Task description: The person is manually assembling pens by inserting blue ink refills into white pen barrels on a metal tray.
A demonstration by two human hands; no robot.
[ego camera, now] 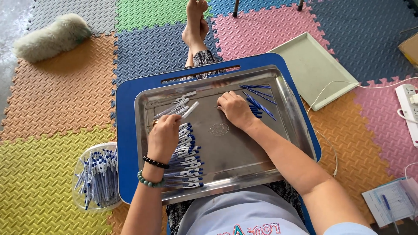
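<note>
steel tray on a blue lap worktop keeps parts together: left hand fingers clamp a pen barrel above finished pens; right hand fingers pinch a blue refill.

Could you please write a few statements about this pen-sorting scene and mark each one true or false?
1. The left hand holds a pen barrel. True.
2. The metal tray lies on the floor mats. False: it rests on a blue lap desk.
3. The blue refills lie beside the right hand. True.
4. The plastic bowl is empty. False: it holds pens.
</note>
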